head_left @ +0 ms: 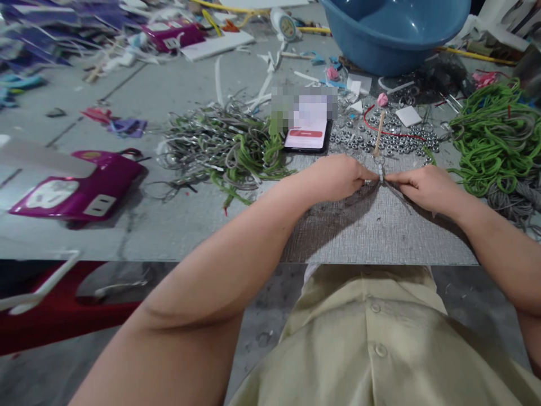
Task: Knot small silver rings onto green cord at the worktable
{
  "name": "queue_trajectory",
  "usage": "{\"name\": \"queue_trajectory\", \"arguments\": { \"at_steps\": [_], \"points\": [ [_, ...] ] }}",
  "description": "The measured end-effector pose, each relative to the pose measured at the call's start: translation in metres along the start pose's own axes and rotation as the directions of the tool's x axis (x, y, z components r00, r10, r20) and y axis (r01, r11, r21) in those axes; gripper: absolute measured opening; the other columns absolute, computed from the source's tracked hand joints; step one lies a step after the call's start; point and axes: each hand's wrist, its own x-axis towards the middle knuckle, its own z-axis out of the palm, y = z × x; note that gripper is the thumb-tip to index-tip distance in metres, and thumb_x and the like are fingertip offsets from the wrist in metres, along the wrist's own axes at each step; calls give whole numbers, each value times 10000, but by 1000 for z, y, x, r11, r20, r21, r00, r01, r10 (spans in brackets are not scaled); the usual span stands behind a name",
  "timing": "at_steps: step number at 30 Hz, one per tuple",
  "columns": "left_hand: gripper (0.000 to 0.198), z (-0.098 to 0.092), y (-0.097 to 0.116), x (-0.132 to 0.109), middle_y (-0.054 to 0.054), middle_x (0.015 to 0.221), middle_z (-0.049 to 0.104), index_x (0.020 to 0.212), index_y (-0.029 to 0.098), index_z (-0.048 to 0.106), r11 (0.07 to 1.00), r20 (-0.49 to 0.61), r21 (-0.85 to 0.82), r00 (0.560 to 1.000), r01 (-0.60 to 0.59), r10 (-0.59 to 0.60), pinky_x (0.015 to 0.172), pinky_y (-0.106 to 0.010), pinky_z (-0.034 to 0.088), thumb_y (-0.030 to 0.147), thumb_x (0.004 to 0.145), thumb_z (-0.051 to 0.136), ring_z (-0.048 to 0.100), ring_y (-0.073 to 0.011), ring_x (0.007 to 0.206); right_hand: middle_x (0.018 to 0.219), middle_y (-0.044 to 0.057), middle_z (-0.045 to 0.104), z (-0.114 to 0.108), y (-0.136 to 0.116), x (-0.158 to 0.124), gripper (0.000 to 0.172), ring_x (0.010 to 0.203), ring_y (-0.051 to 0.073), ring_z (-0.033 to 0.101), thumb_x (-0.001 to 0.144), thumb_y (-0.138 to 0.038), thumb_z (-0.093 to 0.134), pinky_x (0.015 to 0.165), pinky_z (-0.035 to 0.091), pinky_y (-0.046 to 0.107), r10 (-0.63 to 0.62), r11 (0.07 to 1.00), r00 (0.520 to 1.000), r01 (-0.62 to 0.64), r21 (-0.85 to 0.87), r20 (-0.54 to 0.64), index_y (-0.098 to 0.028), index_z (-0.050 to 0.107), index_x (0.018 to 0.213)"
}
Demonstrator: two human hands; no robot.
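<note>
Both hands meet over the table around a small cord piece threaded with silvery metal beads (381, 171). My left hand (340, 176) is closed, its index fingertip and thumb pinching at the left side of the piece. From the other side my right hand (426, 189) pinches a thin grey cord (399, 197) close to the beads. Loose grey cord ends trail below both hands. Just beyond them lies a wooden stick (379, 134) with a pink ball (382, 100) at its top. Many small metal rings or nuts (355, 138) are scattered there, beside a red cord (393, 134).
A phone (307, 127) lies left of the metal pieces. Finished-looking beaded cords (220, 141) are heaped farther left. Green cords (499, 135) pile up at right. A blue basin (393, 39) stands behind. Purple plastic shells (97, 186) sit at left, near the table's front edge.
</note>
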Motion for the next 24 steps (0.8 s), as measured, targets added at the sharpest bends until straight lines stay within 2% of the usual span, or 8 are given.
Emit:
{"name": "queue_trajectory", "arguments": {
  "at_steps": [4, 8, 11, 15, 19, 24],
  "points": [
    [483, 1, -2, 1, -20, 1069, 783, 1288, 347, 695, 1000, -27, -4, 1000, -4, 4, 738, -254, 457, 206, 905, 438, 687, -172, 835, 1072, 49, 789, 0, 2, 0, 411, 936, 271, 718, 910, -241, 505, 728, 490, 368, 35, 999, 998, -37, -39, -43, -330, 731, 1241],
    [482, 3, -6, 2, -30, 1080, 772, 1240, 310, 728, 1000, -82, 6, 997, -4, 4, 793, -269, 488, 200, 881, 425, 686, -185, 902, 1091, 67, 775, 1, 9, 2, 391, 941, 259, 688, 890, -229, 479, 776, 449, 385, 2, 996, 992, -13, -85, -125, -262, 745, 1175],
    [500, 7, -11, 3, -58, 1160, 724, 1222, 252, 729, 1000, -155, 4, 988, -25, 25, 861, -281, 503, 167, 870, 385, 670, -190, 999, 1088, 92, 759, 5, 15, 4, 357, 997, 283, 642, 862, -214, 469, 839, 405, 427, 6, 985, 975, -43, -166, -221, -229, 754, 1078],
    [446, 13, -17, 8, -99, 1212, 665, 1136, 194, 735, 1000, -309, -30, 951, -3, -7, 950, -347, 494, 145, 859, 389, 624, -225, 1091, 1276, 101, 694, 9, 19, 7, 395, 1152, 319, 562, 888, -194, 427, 912, 359, 473, -32, 987, 946, -21, -162, -322, -224, 731, 1137],
    [406, 15, -17, 10, -106, 1170, 662, 1083, 186, 733, 997, -406, -69, 914, -21, -9, 1049, -429, 430, 112, 854, 405, 580, -253, 1148, 1437, 83, 606, 14, 20, 14, 409, 1313, 315, 469, 964, -239, 383, 1012, 322, 496, -117, 986, 945, 75, -146, -305, -223, 706, 1214],
    [392, 16, -11, 10, -123, 1137, 677, 1072, 157, 723, 994, -416, -111, 909, -24, -24, 1038, -429, 438, 101, 845, 409, 594, -253, 1126, 1504, 103, 550, 19, 22, 22, 453, 1379, 337, 411, 1014, -374, 364, 1059, 287, 565, -155, 981, 965, 124, -152, -213, -228, 636, 1346]
  ]
}}
